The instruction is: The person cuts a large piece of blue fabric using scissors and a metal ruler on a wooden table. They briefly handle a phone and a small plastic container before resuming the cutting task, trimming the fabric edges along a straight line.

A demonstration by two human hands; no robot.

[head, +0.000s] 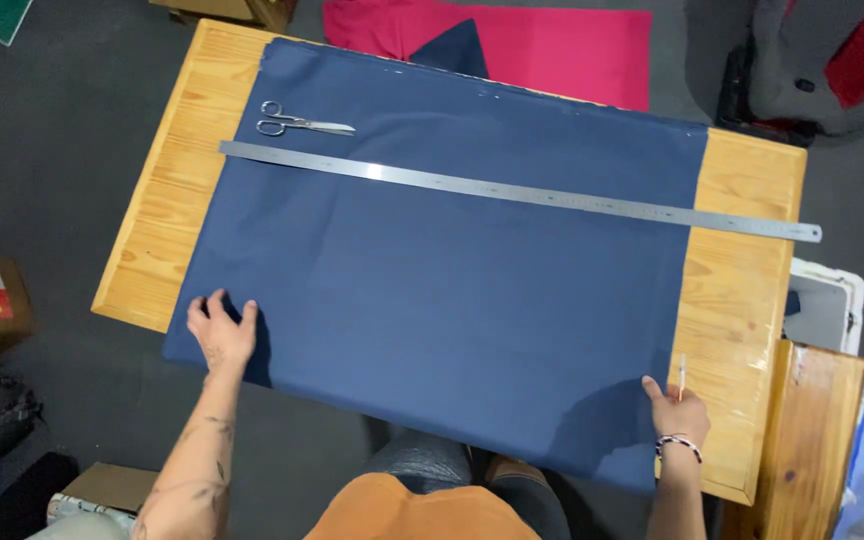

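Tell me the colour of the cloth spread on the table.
Dark navy blue, plain with no pattern; the cloth shows best in the head view.

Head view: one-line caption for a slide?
Left hand and right hand, holding a pen, flatten navy fabric on a wooden table, below a steel ruler and scissors.

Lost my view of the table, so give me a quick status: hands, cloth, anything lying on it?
Left hand flat on navy cloth, near edge. Right hand at right corner, holding thin pencil-like stick. Steel ruler and scissors lie across far side.
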